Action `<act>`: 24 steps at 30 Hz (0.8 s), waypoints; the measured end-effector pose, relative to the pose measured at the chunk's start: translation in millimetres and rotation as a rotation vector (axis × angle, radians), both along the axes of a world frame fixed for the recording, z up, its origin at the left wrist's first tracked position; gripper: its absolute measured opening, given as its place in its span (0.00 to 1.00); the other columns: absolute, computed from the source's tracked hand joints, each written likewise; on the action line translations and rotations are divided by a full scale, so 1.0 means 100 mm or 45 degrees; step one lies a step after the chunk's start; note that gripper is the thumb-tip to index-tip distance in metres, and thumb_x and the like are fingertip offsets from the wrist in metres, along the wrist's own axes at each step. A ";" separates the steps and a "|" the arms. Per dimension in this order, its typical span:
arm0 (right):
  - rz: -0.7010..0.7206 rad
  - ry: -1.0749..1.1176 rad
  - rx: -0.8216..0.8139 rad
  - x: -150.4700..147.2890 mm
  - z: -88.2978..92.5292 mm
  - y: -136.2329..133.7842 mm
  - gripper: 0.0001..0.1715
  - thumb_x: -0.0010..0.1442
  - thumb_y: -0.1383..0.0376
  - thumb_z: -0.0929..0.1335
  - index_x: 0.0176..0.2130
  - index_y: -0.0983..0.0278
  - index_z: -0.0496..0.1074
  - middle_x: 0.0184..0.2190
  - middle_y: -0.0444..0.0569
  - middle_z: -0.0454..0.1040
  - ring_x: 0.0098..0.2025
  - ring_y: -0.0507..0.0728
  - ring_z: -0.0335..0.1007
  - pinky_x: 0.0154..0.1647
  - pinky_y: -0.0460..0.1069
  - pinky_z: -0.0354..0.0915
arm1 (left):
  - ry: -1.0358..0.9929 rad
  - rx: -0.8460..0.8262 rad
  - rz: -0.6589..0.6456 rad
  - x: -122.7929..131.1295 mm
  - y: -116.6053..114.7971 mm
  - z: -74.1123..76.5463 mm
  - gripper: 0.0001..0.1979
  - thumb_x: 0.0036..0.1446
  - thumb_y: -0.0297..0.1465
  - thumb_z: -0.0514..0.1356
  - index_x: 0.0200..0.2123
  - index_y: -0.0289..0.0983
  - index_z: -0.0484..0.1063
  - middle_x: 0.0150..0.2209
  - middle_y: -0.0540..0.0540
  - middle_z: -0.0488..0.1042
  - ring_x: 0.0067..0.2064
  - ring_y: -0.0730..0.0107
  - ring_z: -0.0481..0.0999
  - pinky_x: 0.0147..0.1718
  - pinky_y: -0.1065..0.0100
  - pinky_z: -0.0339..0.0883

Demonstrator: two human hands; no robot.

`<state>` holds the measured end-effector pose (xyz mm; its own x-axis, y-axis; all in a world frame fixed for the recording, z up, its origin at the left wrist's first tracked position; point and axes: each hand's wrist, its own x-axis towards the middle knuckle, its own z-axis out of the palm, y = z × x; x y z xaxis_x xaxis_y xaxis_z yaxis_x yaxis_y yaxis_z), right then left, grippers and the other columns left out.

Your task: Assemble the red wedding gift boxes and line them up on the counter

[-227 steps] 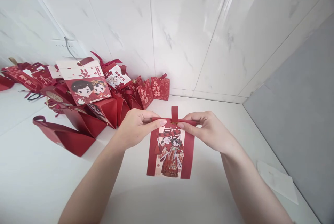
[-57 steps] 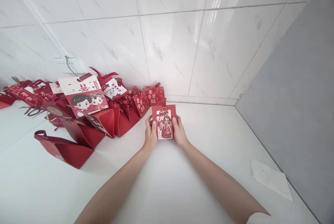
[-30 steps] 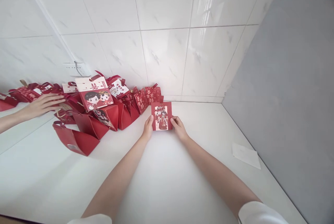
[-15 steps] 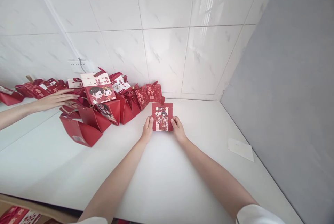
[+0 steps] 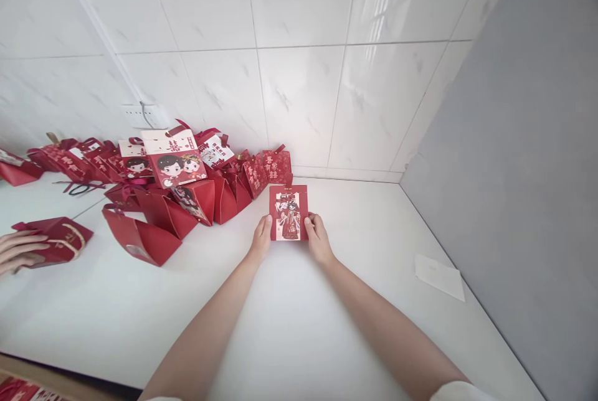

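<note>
A small red gift box [image 5: 288, 212] with a printed bride and groom stands upright on the white counter [image 5: 299, 320] at arm's length, just right of the heap of red boxes. My left hand [image 5: 260, 239] presses against its lower left side, fingers together. My right hand [image 5: 318, 239] grips its lower right side, thumb on the front face. Both arms are stretched out.
A heap of red gift boxes and bags [image 5: 177, 183] lies along the tiled wall at the left. Another person's hand [image 5: 18, 250] at the far left edge holds a red bag [image 5: 58, 240]. A white paper [image 5: 440, 277] lies by the grey wall on the right.
The other person's hand has pulled back from the heap to the left edge with a red bag. My hands and the box have barely moved.
</note>
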<state>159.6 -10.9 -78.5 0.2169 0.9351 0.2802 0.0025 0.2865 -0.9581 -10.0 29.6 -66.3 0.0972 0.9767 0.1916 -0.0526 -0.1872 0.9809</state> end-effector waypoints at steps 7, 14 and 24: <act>0.064 -0.081 0.045 0.01 -0.03 0.02 0.17 0.65 0.51 0.59 0.41 0.60 0.66 0.49 0.51 0.68 0.53 0.58 0.63 0.57 0.56 0.58 | 0.006 -0.007 0.029 -0.05 -0.03 0.04 0.25 0.59 0.49 0.53 0.45 0.34 0.72 0.47 0.40 0.75 0.52 0.58 0.72 0.55 0.58 0.61; 0.059 -0.046 0.014 0.03 0.00 0.02 0.15 0.66 0.53 0.60 0.40 0.60 0.67 0.51 0.52 0.68 0.54 0.58 0.63 0.58 0.56 0.58 | 0.033 -0.033 0.047 -0.05 -0.05 0.01 0.25 0.59 0.49 0.53 0.46 0.35 0.71 0.48 0.40 0.75 0.51 0.59 0.72 0.54 0.60 0.62; 0.275 0.099 -0.098 0.07 0.17 -0.05 0.14 0.62 0.53 0.66 0.33 0.60 0.62 0.60 0.50 0.64 0.59 0.61 0.62 0.56 0.57 0.60 | 0.101 -0.164 0.148 -0.09 -0.05 0.06 0.26 0.60 0.51 0.51 0.45 0.35 0.73 0.46 0.40 0.76 0.48 0.57 0.74 0.50 0.60 0.66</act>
<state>166.2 -15.9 -61.5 0.0277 0.9801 0.1965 -0.1258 0.1984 -0.9720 -18.6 24.9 -60.3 -0.0077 0.9981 0.0607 0.0404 -0.0604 0.9974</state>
